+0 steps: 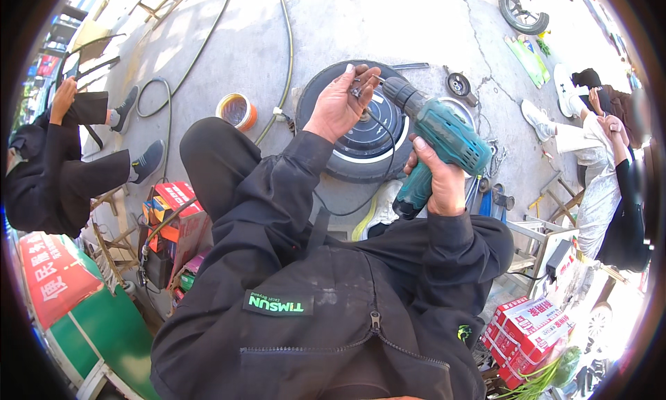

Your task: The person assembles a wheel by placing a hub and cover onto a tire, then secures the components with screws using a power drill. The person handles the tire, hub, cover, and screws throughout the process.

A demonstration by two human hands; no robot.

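My right hand [442,178] is wrapped round the handle of a teal and black cordless drill [451,133]. The drill points up and left, and its bit ends close to the fingers of my left hand [340,103]. Those fingers are curled round small dark pieces [357,92], too small to name. Below both hands a wheel with a black tire [316,88] lies flat on the ground. A thin black cable [390,157] runs from its hub area and loops toward my legs. My left hand hides part of the hub.
An orange tub [236,111] stands left of the wheel, beside a yellowish hose [288,60]. Right of the wheel lie a dark round metal part [458,86] and blue-handled tools [486,201]. A red carton [528,337] stands at lower right. People sit at both sides.
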